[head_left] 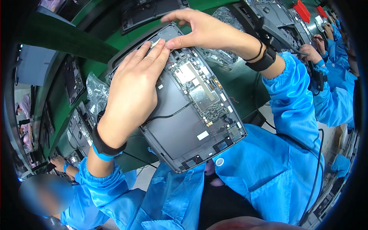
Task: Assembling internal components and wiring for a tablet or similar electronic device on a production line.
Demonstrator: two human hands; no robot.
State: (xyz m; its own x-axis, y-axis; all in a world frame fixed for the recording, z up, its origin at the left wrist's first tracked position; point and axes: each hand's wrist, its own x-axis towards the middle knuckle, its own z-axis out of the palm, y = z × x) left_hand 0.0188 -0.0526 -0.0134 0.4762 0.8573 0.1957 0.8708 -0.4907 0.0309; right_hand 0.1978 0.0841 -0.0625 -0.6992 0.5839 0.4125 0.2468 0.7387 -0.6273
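Observation:
An opened, dark grey tablet-like chassis [176, 134] lies tilted in front of me, its near end close to my blue smock. Along its right side runs a circuit board [199, 92] with silver shields, and a black cable [168, 116] crosses the bare middle. My left hand [132, 90] rests flat over the chassis's far left part, fingers stretched toward the far edge. Beside those fingertips, the thumb of my right hand [205, 30] presses down; its other fingers reach out past the far edge, apart. A small pale strip [155, 43] shows at the left fingertips.
Clear plastic bags [97, 92] lie on the green bench on both sides. Other opened chassis [73, 78] stand to the left and at the far side. Co-workers in blue sleeves [335, 84] work at right and lower left. Red bins [302, 11] sit at the far right.

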